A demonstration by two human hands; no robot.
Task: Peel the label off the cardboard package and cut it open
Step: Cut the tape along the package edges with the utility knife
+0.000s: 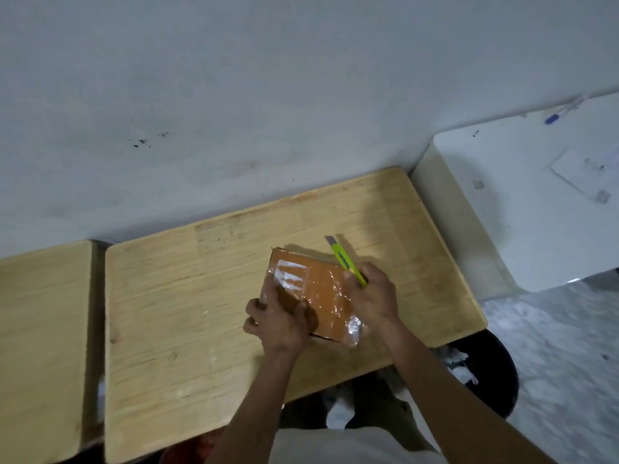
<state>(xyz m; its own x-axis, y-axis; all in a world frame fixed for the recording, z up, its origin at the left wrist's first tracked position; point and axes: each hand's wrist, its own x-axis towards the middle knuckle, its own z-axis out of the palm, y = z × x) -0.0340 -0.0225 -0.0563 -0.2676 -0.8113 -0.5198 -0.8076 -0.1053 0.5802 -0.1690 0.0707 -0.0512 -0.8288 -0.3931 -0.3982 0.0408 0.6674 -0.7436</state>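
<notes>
A brown cardboard package [315, 289] wrapped in shiny clear tape lies on the wooden table [187, 313]. My left hand [278, 321] grips its near left edge, thumb on top. My right hand [371, 294] rests at the package's right side and holds a yellow-green utility knife [345, 261]. The knife points away from me, its grey blade tip beyond the package's far right corner. No label is plainly visible on the top face; only tape glare shows.
A second wooden table [40, 346] stands to the left across a narrow gap. A white table [536, 202] with a blue pen [556, 116] and paper sits to the right. A grey wall runs behind. A black bin [485, 370] holding white scraps is below the table's right edge.
</notes>
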